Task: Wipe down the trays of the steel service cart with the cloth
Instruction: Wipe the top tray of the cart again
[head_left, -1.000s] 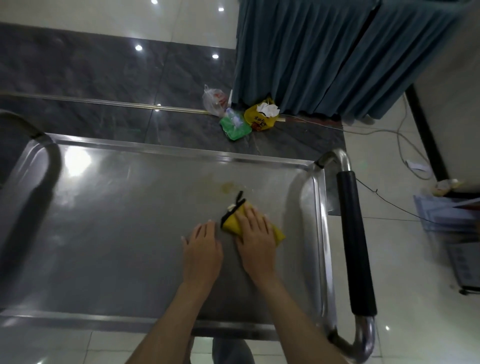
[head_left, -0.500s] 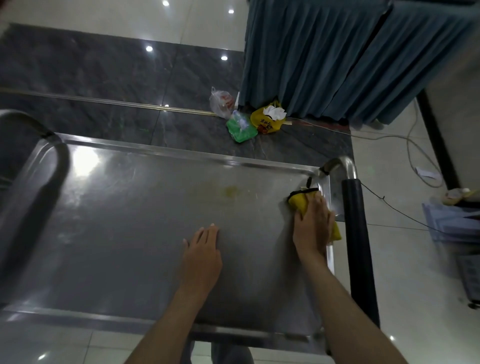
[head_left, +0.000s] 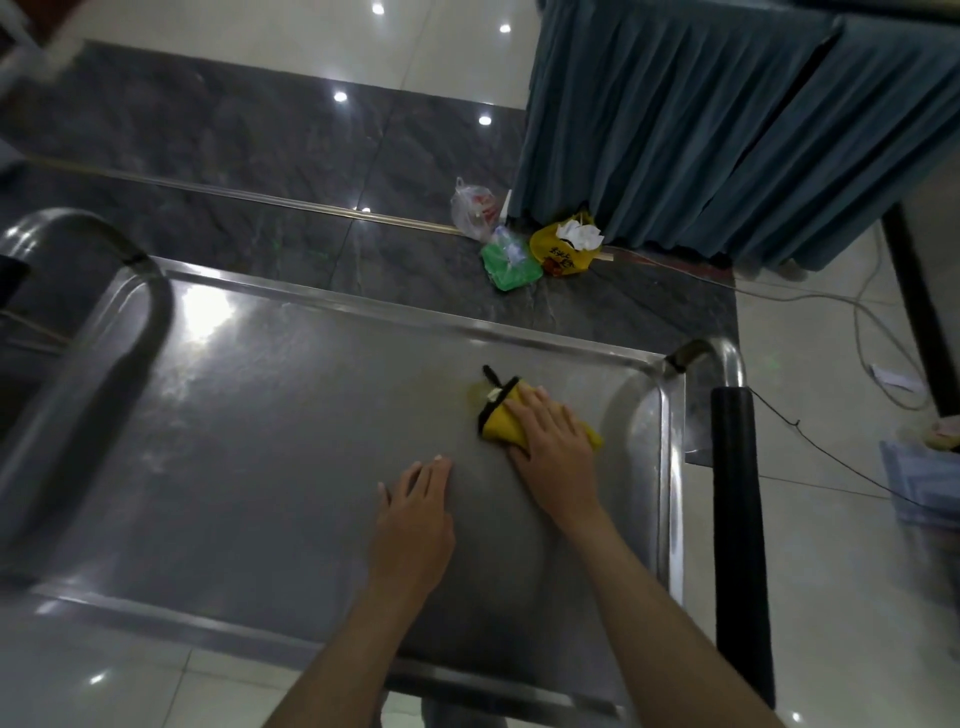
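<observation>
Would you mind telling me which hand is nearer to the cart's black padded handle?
The right hand, pressing the yellow cloth on the tray, is nearer the black padded handle. The left hand rests flat farther away.

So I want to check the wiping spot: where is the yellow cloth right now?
The yellow cloth lies on the steel tray, right of centre, pressed flat under the right hand, beside a yellowish stain.

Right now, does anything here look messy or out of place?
Yes. A yellowish smear marks the steel tray just beyond the yellow cloth under the right hand. Plastic bags of rubbish lie on the floor by the blue curtain.
</observation>
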